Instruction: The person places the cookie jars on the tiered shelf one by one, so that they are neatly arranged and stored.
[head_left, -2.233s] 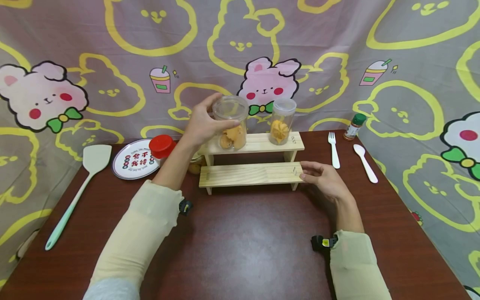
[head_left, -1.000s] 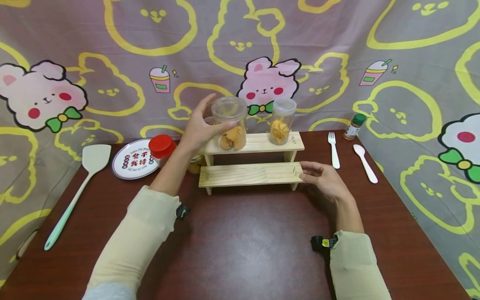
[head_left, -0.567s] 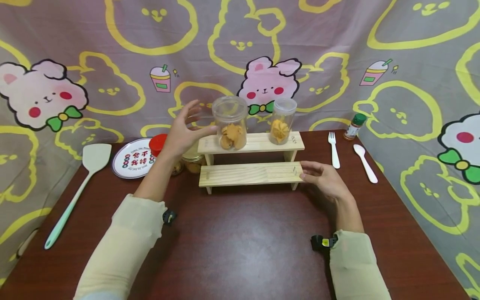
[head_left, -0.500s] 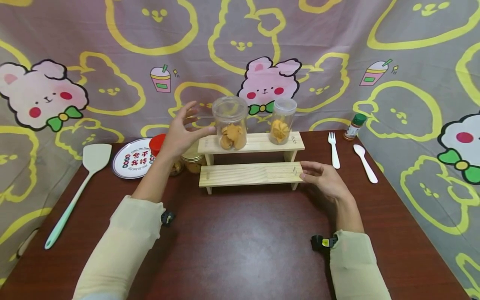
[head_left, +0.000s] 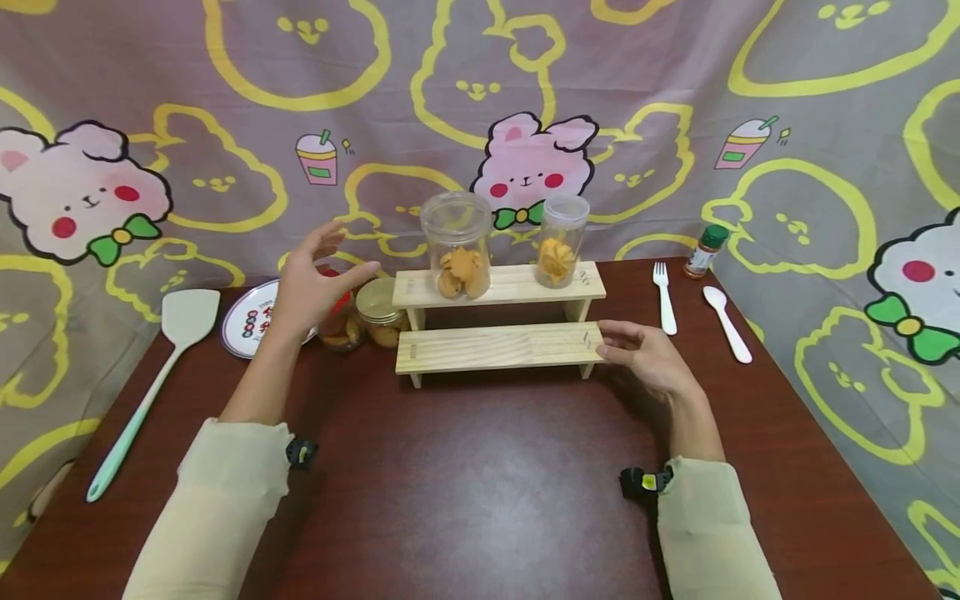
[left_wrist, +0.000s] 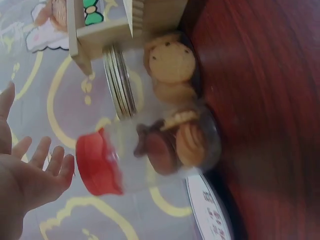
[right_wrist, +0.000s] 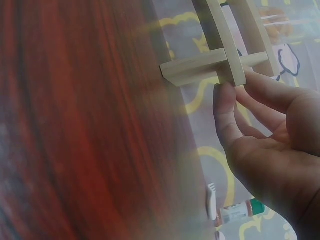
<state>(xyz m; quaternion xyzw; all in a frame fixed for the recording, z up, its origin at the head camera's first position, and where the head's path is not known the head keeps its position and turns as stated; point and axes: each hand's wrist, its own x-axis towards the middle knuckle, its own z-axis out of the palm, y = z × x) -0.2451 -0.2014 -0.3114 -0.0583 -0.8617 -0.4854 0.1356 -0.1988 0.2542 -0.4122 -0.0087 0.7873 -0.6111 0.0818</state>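
Observation:
My left hand (head_left: 300, 287) is in the air, fingers spread and holding nothing, by the red-lidded jar (left_wrist: 170, 145) of cookies. In the left wrist view its fingertips come close to the red lid. A gold-lidded cookie jar (head_left: 381, 308) stands between that jar and the two-tier wooden shelf (head_left: 487, 346). On the upper tier stand a wide clear jar (head_left: 459, 250) of cookies and a narrower clear jar (head_left: 561, 242) with yellow cookies. My right hand (head_left: 648, 362) grips the right end of the lower tier between thumb and fingers.
A white plate (head_left: 238, 323) with red characters lies behind my left hand. Further left is a spatula (head_left: 161, 371) with a pale green handle. On the right lie a white fork (head_left: 665, 300) and spoon (head_left: 727, 325), near a green-capped spice bottle (head_left: 705, 252).
My left hand has let go of the wide clear jar, which stays on the upper tier, and moved left and down toward the red-lidded jar. My right hand has kept its grip.

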